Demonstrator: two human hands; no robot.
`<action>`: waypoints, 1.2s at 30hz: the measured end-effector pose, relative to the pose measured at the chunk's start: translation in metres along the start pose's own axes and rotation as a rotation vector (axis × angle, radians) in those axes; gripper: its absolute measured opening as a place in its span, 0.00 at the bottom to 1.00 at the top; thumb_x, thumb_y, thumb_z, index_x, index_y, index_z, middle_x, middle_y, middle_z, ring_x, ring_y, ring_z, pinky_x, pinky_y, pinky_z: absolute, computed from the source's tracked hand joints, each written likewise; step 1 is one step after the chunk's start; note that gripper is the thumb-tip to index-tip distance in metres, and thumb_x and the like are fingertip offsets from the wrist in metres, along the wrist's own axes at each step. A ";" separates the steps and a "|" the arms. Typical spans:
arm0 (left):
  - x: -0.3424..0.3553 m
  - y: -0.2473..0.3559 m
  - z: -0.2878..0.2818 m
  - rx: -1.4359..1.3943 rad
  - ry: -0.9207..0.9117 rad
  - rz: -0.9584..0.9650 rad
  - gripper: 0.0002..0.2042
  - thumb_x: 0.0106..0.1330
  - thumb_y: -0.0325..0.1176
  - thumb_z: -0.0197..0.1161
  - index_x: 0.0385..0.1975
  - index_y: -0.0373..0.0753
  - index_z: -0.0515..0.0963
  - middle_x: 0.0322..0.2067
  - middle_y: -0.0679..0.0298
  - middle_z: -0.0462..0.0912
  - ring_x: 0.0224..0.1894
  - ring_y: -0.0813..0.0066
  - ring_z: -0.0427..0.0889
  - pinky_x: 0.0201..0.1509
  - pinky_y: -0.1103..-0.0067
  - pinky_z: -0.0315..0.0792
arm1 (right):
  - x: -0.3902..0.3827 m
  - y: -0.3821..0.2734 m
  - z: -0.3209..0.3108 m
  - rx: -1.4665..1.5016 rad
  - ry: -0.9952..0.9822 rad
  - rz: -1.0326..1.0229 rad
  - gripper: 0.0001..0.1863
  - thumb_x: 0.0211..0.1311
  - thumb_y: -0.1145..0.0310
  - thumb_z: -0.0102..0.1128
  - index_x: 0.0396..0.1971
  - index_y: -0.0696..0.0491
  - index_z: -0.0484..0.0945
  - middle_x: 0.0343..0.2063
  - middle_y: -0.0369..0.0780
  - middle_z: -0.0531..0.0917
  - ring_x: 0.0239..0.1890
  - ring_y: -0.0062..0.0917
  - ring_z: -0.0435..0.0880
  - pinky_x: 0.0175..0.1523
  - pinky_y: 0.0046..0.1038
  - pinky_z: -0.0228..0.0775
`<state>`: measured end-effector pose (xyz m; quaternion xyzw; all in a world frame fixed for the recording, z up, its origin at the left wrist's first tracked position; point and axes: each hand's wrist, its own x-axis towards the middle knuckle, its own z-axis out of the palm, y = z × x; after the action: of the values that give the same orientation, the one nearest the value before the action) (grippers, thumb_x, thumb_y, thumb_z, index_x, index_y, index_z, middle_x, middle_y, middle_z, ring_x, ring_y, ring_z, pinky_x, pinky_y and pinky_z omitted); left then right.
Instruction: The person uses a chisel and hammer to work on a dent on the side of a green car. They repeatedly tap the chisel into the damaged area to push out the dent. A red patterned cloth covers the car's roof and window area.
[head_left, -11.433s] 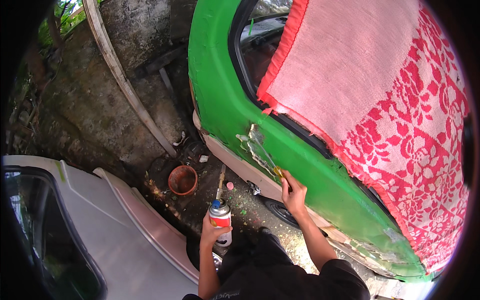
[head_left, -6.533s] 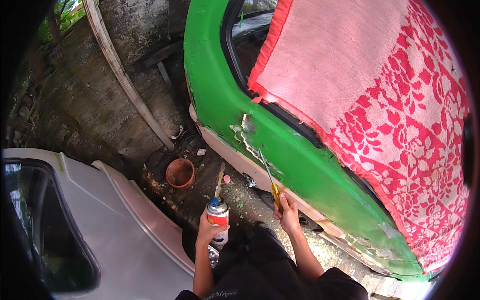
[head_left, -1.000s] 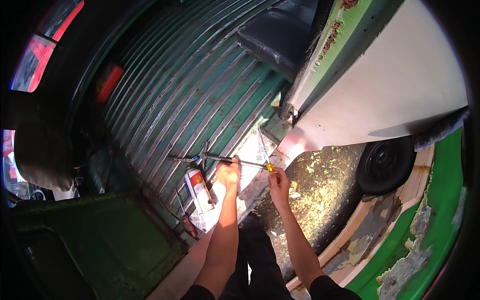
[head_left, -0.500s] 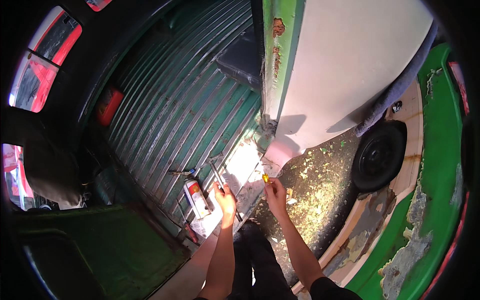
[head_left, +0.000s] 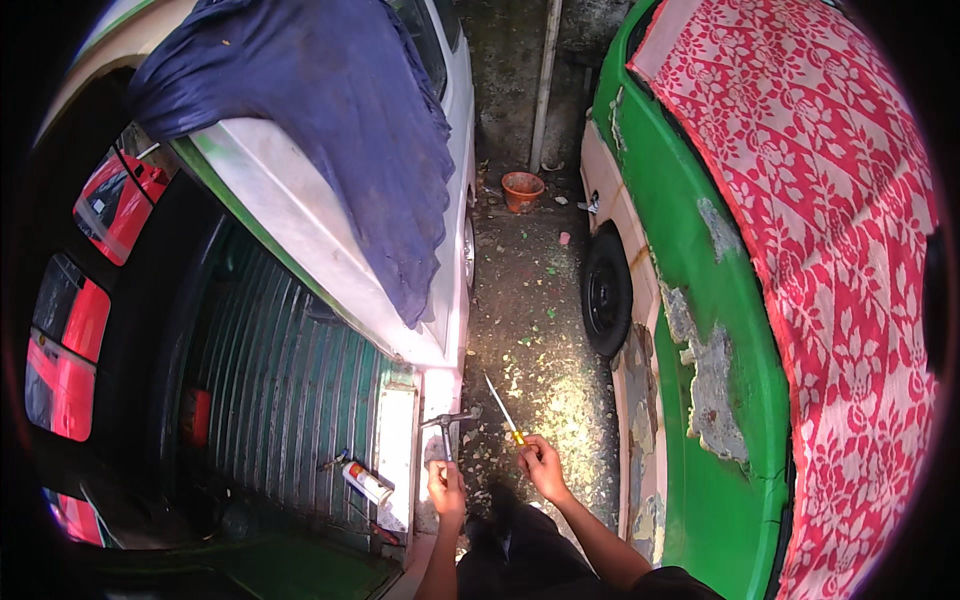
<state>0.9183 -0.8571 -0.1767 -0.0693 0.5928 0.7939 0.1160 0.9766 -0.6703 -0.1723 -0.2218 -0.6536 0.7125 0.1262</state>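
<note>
My left hand [head_left: 446, 487] wrapped round hammer [head_left: 447, 428], right hand [head_left: 545, 467] pinching screwdriver [head_left: 503, 410], tip aimed 11 o'clock. Spray can [head_left: 366, 484] lying at 9 o'clock in hatch. Risk, I'd guess: hammer knocks can off sill.

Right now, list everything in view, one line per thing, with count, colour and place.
Hammer: one, dark metal, in the left hand.
Screwdriver: one, yellow handle, in the right hand.
Spray can: one, white and red, lying on the ribbed green bed.
Green car: one, patchy paint, right side.
Red patterned cloth: one, over the green car.
White vehicle: one, left side.
Dark blue cloth: one, over the white vehicle.
Clay pot: one, orange, on the ground between the vehicles.
Left hand: gripping the hammer.
Right hand: gripping the screwdriver.
</note>
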 end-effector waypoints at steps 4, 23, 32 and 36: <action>-0.001 0.003 0.039 0.140 -0.161 0.080 0.06 0.75 0.32 0.57 0.37 0.42 0.68 0.18 0.72 0.68 0.15 0.88 0.62 0.15 0.86 0.55 | -0.012 -0.047 -0.061 0.037 0.165 0.003 0.09 0.75 0.69 0.45 0.49 0.54 0.70 0.24 0.34 0.76 0.17 0.13 0.66 0.20 0.19 0.57; 0.177 0.049 0.338 0.358 -0.355 0.178 0.02 0.73 0.25 0.57 0.39 0.39 0.76 0.23 0.76 0.69 0.23 0.90 0.60 0.26 0.84 0.56 | 0.209 -0.157 -0.224 0.179 0.203 -0.081 0.18 0.70 0.77 0.52 0.58 0.56 0.70 0.37 0.32 0.77 0.34 0.13 0.72 0.38 0.19 0.65; 0.245 0.088 0.441 0.395 -0.395 0.234 0.09 0.71 0.34 0.63 0.42 0.37 0.85 0.28 0.74 0.79 0.25 0.90 0.65 0.27 0.85 0.57 | 0.313 -0.192 -0.224 0.135 0.124 -0.222 0.18 0.63 0.82 0.64 0.51 0.53 0.73 0.40 0.33 0.82 0.39 0.13 0.78 0.37 0.18 0.70; 0.290 0.090 0.475 0.307 -0.406 0.019 0.12 0.69 0.36 0.67 0.40 0.32 0.85 0.29 0.72 0.80 0.29 0.88 0.68 0.32 0.85 0.62 | 0.363 -0.189 -0.208 0.202 0.096 -0.109 0.17 0.62 0.80 0.66 0.48 0.53 0.73 0.39 0.34 0.81 0.40 0.15 0.79 0.45 0.22 0.71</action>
<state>0.6281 -0.3975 -0.0284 0.1154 0.6716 0.6934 0.2342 0.7406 -0.2960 -0.0503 -0.2058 -0.5828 0.7554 0.2175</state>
